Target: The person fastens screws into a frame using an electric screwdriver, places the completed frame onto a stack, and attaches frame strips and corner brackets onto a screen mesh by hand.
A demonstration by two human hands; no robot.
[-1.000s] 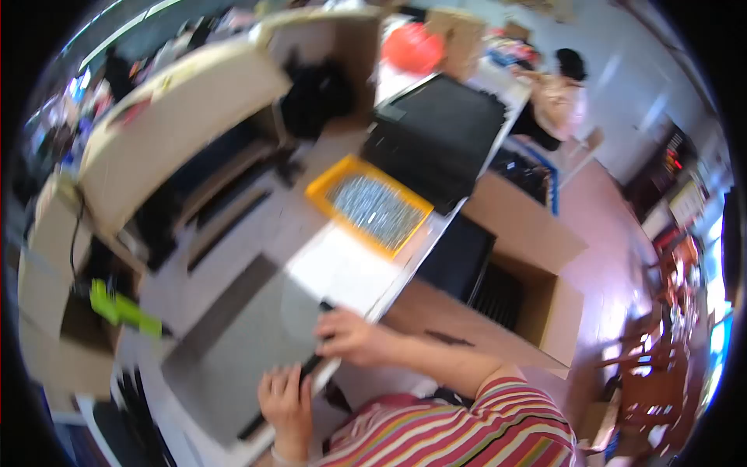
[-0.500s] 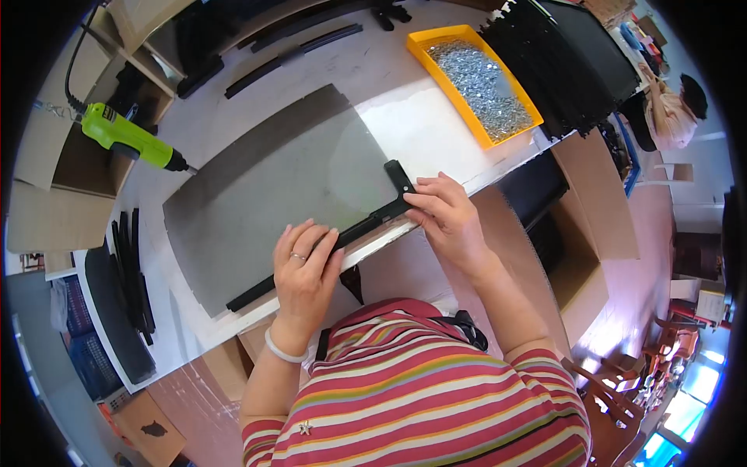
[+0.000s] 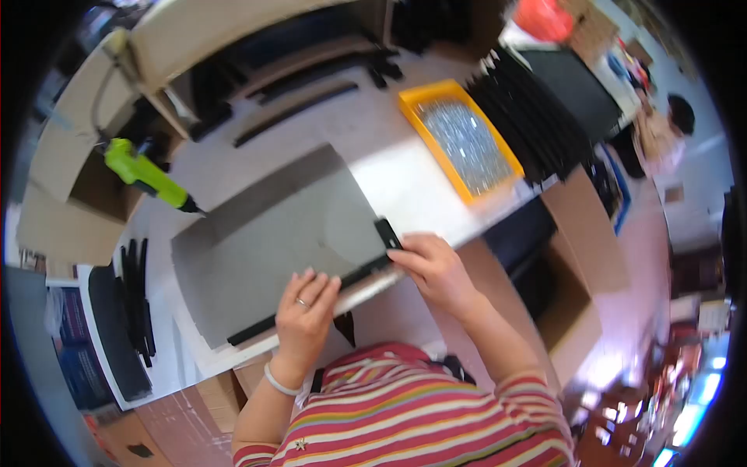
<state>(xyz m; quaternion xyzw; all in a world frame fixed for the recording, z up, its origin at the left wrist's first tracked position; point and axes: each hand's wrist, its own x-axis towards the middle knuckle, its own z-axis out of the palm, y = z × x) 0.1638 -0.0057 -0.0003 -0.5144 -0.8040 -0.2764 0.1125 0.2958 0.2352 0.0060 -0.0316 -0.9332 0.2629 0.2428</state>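
A grey sheet-like panel [image 3: 280, 241] lies flat on the white table in front of me. Along its near edge runs a long black strip [image 3: 253, 331]. At the strip's right end, a short black corner piece [image 3: 387, 233] points away from me along the panel's side. My left hand [image 3: 303, 315], wearing a ring and a white bracelet, is closed over the middle of the strip. With thumb and fingers, my right hand [image 3: 428, 268] pinches the corner piece where it meets the strip. The right fingertips hide part of that joint.
A green electric screwdriver [image 3: 148, 175] hangs at the left, its tip near the panel. A yellow tray [image 3: 410, 100] of small metal parts stands beyond, beside stacked black pieces [image 3: 529, 117]. Black strips [image 3: 134, 296] lie left; an open cardboard box [image 3: 580, 311] is right. Another person [image 3: 661, 136] sits far right.
My view has tilted, so the table and panel appear lower and the picture is blurrier. Both hands keep their places on the strip and corner piece.
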